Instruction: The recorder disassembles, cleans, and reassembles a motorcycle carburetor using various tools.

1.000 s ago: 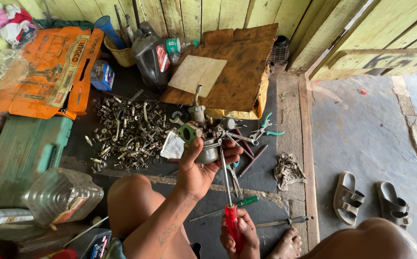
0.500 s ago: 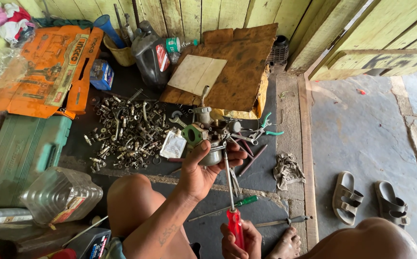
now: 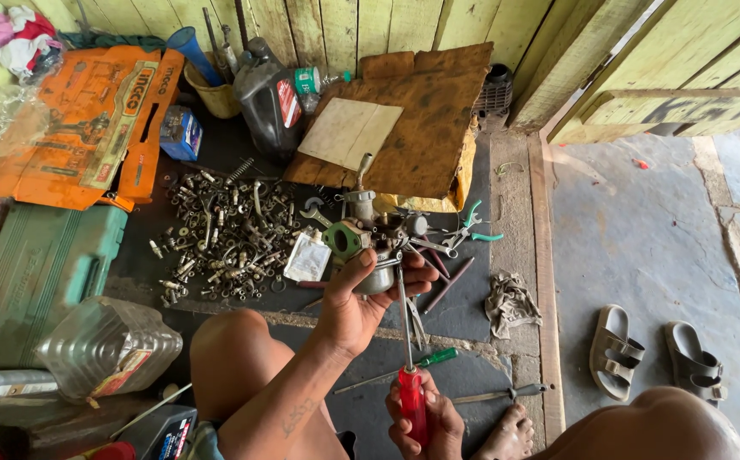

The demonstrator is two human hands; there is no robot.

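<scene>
Sitting on the floor, I start at my far left, where a green tool case (image 3: 33,277) lies flat with a clear plastic bottle (image 3: 106,345) on its side just in front of it. Next comes a heap of bolts, nuts and springs (image 3: 221,234) spread over the dark mat, near my left knee.

My left hand (image 3: 357,307) is clamped around the lower bowl of a small carburetor (image 3: 374,243), holding it up off the floor just beside that heap. It looks like cast metal: stiff, fairly heavy for its bulk, probably oily and so slippery. The round bowl is the safe place to grip; the thin lever and tube sticking up from the top look easy to bend.

My right hand (image 3: 425,422) is closed on the red handle of a screwdriver (image 3: 408,341), low near my lap, with the shaft running up to the carburetor's underside. I cannot quite tell whether the tip sits in a screw head.

Loose tools lie under and right of the carburetor: a green-handled screwdriver (image 3: 395,368), teal-handled pliers (image 3: 472,223), and a crumpled rag (image 3: 510,302). Beyond the raised wooden edge (image 3: 547,298) the concrete floor (image 3: 642,221) is open but for a pair of sandals (image 3: 651,358). So the crowding is to the left and ahead, with freer room on the right.
</scene>
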